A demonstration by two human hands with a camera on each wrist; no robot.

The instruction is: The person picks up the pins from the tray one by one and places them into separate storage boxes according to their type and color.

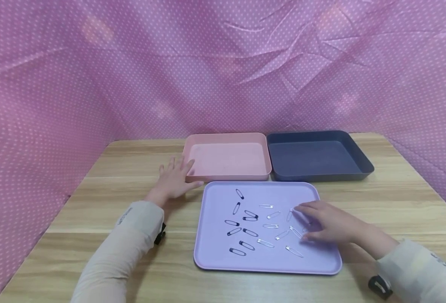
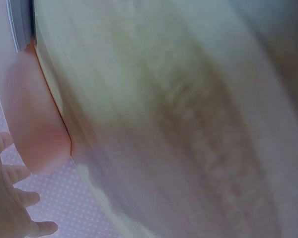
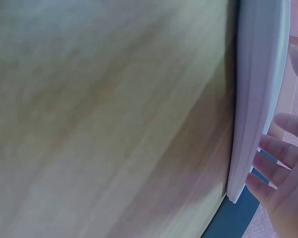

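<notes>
A lavender tray (image 1: 215, 261) lies on the table with several safety pins on it. Black safety pins (image 1: 247, 245) are spread over its left part, silver safety pins (image 1: 294, 251) over its middle and right. My right hand (image 1: 334, 221) is over the tray's right side, thumb and fingers spread apart, fingertips close to a few silver pins and nothing between them. Beside the pink tray (image 1: 228, 178), at its front left corner, my left hand (image 1: 173, 181) has its fingers spread and holds nothing. In the left wrist view the fingers (image 2: 27, 198) are straight and apart.
Behind the lavender tray, the pink tray and a dark blue tray (image 1: 321, 177) stand side by side, both without contents. All rest on a wooden table (image 1: 177, 269). A pink dotted cloth (image 1: 208, 63) hangs behind and along the sides.
</notes>
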